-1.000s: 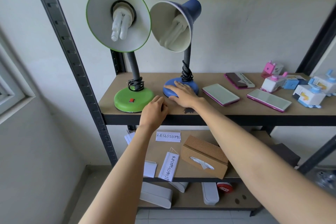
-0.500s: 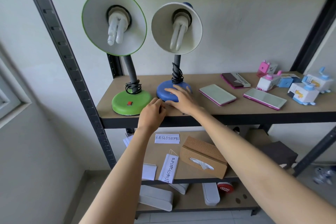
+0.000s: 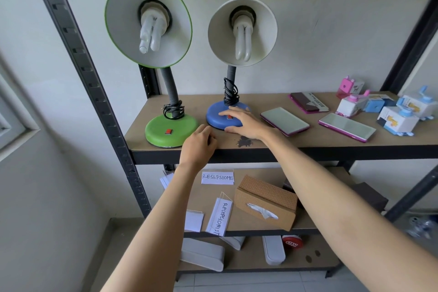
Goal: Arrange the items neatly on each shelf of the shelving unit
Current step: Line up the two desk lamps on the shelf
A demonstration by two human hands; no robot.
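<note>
Against a pale wall, a black-framed shelving unit [image 3: 94, 92] carries two lamps side by side on its upper shelf [image 3: 296, 142]. The green lamp [image 3: 170, 125] stands at the left end, its shade facing outward; the blue lamp [image 3: 222, 116] stands just to its right, shade also turned to the front, cord wound round its neck. A person's right hand [image 3: 241, 123] rests on the blue base, fingers [image 3: 231, 113] spread over the top and the thumb against its front edge. The left hand [image 3: 199, 144] sits at the shelf's front edge between the two bases, its fingers curled inward; whether they touch either base cannot be told. Farther right lie two tablets [image 3: 284, 121] and a dark case [image 3: 308, 102], then small pink and blue boxes [image 3: 398, 114]. On the lower shelf [image 3: 260, 227] lie a tissue box [image 3: 265, 201] and handwritten name cards [image 3: 218, 176].
</note>
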